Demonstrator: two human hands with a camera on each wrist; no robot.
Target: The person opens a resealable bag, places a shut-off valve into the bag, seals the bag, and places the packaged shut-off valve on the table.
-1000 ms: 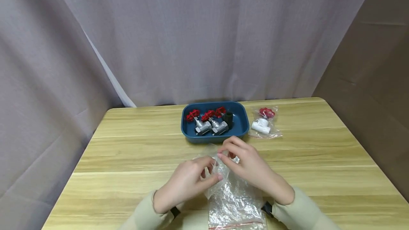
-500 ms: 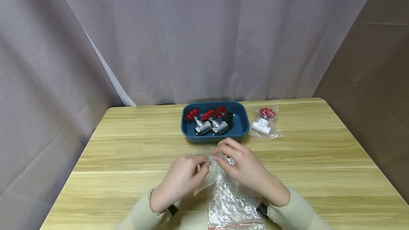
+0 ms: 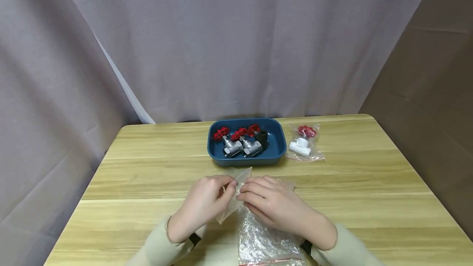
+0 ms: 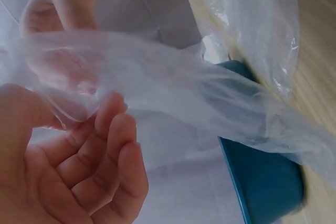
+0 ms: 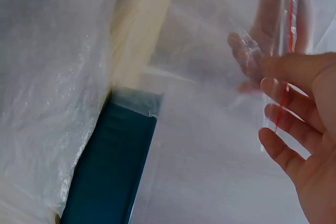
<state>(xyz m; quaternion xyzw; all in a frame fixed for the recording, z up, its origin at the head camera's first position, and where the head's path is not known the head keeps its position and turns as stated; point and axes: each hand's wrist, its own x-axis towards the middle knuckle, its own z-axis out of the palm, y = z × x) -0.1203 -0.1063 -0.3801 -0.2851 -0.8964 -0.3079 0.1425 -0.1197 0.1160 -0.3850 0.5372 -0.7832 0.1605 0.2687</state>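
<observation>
A clear zip-lock bag (image 3: 230, 207) is held up between my two hands over the table. My left hand (image 3: 203, 202) pinches its edge with thumb and forefinger; in the left wrist view the other fingers (image 4: 126, 145) lie loosely curled beside the film. My right hand (image 3: 273, 204) grips the bag near its red seal strip (image 5: 284, 98), thumb against the forefinger and the other fingers spread apart. I see nothing inside the bag (image 5: 205, 51). Below and partly behind the right hand lies a larger crinkled clear bag (image 3: 264, 241) with a red strip.
Behind the hands stands a blue tray (image 3: 246, 161) with metal valves (image 3: 233, 147), red handwheels (image 3: 221, 133) and a black fitting (image 3: 262, 138). To its right, a clear bag (image 3: 314, 156) holds a white tee fitting (image 3: 300, 147) and a red handwheel (image 3: 307, 131).
Both hands have shifted slightly left with the small bag. The left fingers, spread apart a second ago, now pinch its edge; the right hand has turned lower over it. Tray and fittings stay put.
</observation>
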